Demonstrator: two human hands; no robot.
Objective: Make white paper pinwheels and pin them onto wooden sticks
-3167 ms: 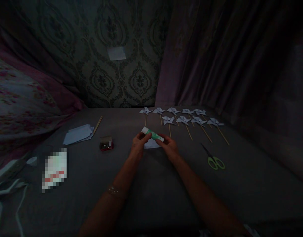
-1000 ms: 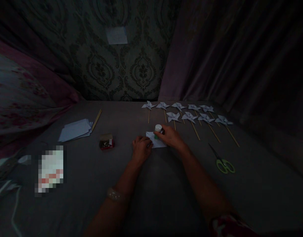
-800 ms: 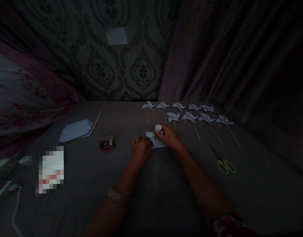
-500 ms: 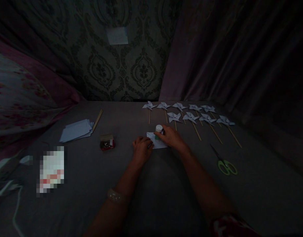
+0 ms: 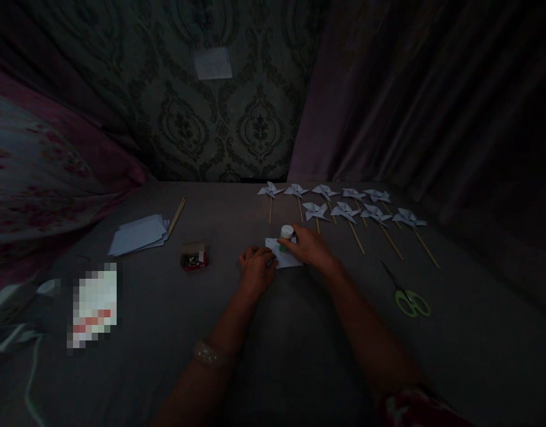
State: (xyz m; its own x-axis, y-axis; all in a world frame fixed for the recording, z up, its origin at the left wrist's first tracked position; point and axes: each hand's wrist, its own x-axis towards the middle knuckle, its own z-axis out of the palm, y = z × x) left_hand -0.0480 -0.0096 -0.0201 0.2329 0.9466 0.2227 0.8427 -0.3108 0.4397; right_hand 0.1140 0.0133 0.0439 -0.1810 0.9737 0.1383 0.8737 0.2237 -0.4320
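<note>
My right hand [image 5: 315, 249] is closed around a short glue stick [image 5: 287, 232] with a white upper end and a green body. It stands upright over a small white paper square [image 5: 290, 260] on the cloth. The glue stick's lower end is partly hidden by my fingers. At the paper's left edge, my left hand [image 5: 257, 267] has its fingers bent together and pressed on the sheet, and the fingertips are hard to make out in the dim light.
Several paper pinwheels on sticks [image 5: 346, 212] lie at the back right. Green-handled scissors [image 5: 408, 299] are on the right. To the left are a small open box of metal bits [image 5: 194, 258], a paper stack [image 5: 137, 234], thin wooden sticks [image 5: 176, 217] and a white cable [image 5: 31, 379].
Both hands stay nearly in place on the paper, with the glue stick still in my right hand. The whole view has shifted very slightly.
</note>
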